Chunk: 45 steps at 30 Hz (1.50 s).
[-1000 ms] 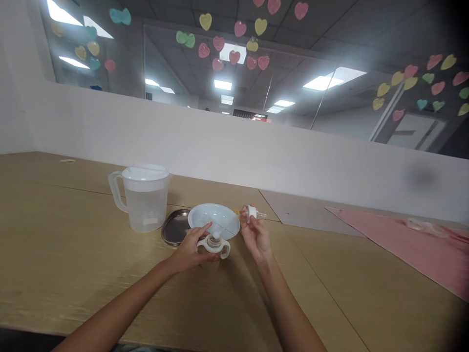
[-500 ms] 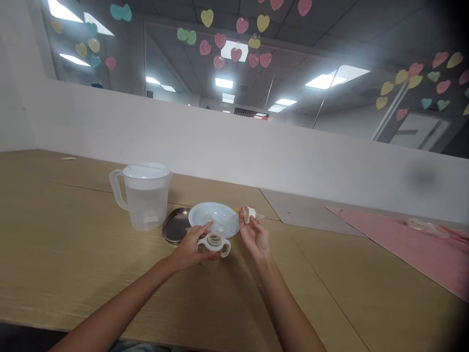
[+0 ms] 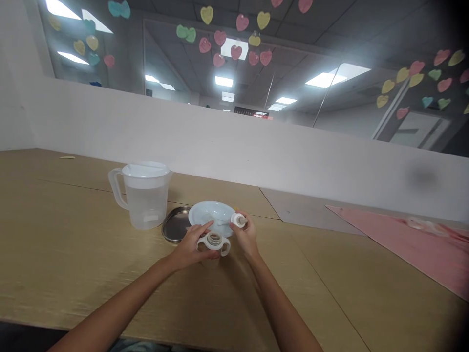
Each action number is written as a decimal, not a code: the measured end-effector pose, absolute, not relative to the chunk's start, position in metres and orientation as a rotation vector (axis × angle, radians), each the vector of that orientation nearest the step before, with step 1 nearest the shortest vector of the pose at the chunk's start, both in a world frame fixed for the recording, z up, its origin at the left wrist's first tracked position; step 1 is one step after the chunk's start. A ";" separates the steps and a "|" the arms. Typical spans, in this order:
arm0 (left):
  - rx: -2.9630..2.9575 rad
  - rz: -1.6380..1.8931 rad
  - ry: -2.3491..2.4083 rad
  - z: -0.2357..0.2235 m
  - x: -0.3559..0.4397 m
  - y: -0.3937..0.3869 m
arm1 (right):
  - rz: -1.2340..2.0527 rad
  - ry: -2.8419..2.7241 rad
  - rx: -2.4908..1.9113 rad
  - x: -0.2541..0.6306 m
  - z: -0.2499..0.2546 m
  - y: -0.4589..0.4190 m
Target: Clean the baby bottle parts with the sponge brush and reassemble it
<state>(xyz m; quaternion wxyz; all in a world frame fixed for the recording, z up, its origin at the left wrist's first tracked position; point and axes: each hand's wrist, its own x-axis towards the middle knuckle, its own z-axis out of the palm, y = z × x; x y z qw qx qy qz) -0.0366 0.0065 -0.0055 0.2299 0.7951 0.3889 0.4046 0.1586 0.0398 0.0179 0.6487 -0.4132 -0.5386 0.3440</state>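
Observation:
My left hand (image 3: 188, 249) grips a two-handled baby bottle (image 3: 214, 242) from the side, just above the table. Its white handle ring and threaded neck face up, and my fingers hide part of the body. My right hand (image 3: 246, 238) pinches a small white bottle teat with its collar (image 3: 238, 220) between fingers and thumb. This teat is a short way to the right of the bottle's neck and not touching it. Both hands are in front of a shallow white bowl (image 3: 210, 210).
A lidded clear plastic pitcher (image 3: 143, 200) holding water stands left of a round steel dish (image 3: 175, 224), which sits beside the bowl. All stand on a wooden table (image 3: 73, 244). A pink sheet (image 3: 414, 244) lies at the right.
My right hand has moved left and down toward the bottle, turning the teat so its open end faces me. The bottle stays in my left hand.

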 end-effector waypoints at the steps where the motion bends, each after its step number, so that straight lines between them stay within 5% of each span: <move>1: 2.187 1.109 1.064 -0.005 -0.037 0.006 | 0.674 -1.296 -0.968 0.159 0.015 0.041; 14: 2.195 1.112 1.068 -0.006 -0.036 0.006 | 0.643 -1.740 -1.071 0.156 0.017 0.028; 45: 2.291 1.130 1.075 -0.006 -0.035 0.004 | -0.357 -1.810 -1.118 0.172 0.009 0.043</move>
